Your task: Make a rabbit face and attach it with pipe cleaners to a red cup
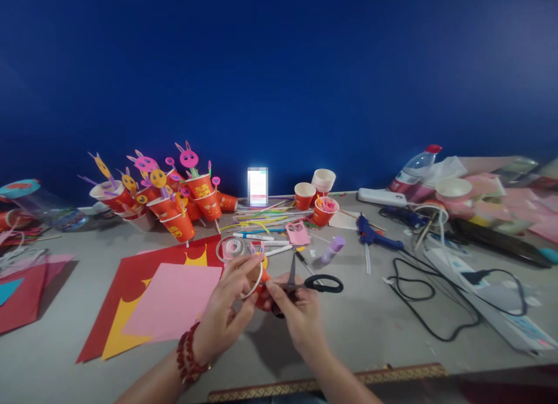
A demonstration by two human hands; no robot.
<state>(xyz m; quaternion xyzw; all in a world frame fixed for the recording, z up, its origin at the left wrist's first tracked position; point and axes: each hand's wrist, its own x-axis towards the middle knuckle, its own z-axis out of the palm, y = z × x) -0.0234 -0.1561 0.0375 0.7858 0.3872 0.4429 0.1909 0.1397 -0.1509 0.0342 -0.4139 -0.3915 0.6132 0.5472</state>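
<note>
My left hand point(231, 296) is closed around a red paper cup point(262, 296) tipped on its side, its white rim turned toward my left palm. At the cup's other end, my right hand point(299, 311) grips a pair of black-handled scissors point(322, 283) with the blades spread apart. One blade points left toward the cup and the other points away from me. My right thumb and fingers cover the pivot and part of the second handle loop. Whether the blade tip pierces the cup, I cannot tell. Just behind the cup is a small yellow paper figure with ears point(258, 250), partly hidden.
Pink paper point(178, 299) lies over yellow and red sheets at left. Behind stand red cups with paper animals point(203, 189). A tape roll point(232, 248), a glue stick point(333, 250), a blue glue gun point(375, 236) and a power strip point(479, 299) with black cable are around.
</note>
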